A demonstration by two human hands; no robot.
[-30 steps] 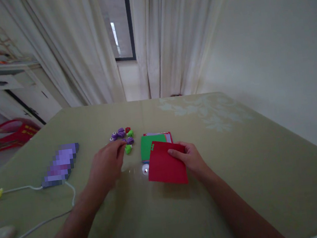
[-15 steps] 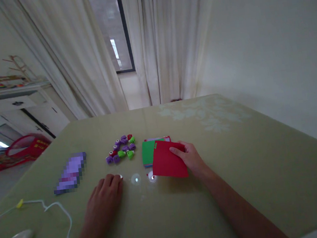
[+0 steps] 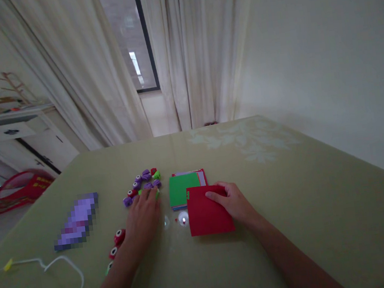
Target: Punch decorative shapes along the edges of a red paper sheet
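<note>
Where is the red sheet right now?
The red sheet lies mid-table under the right hand, just right of the green sheet.

No text, label, brand or number could be read; yellow marks were seen on the red basket (image 3: 17,194) at the far left, but they were too blurred and small to be made out

one head-worn view, looking forward and down, close over the table (image 3: 287,188) toward the curtains (image 3: 198,46)
</note>
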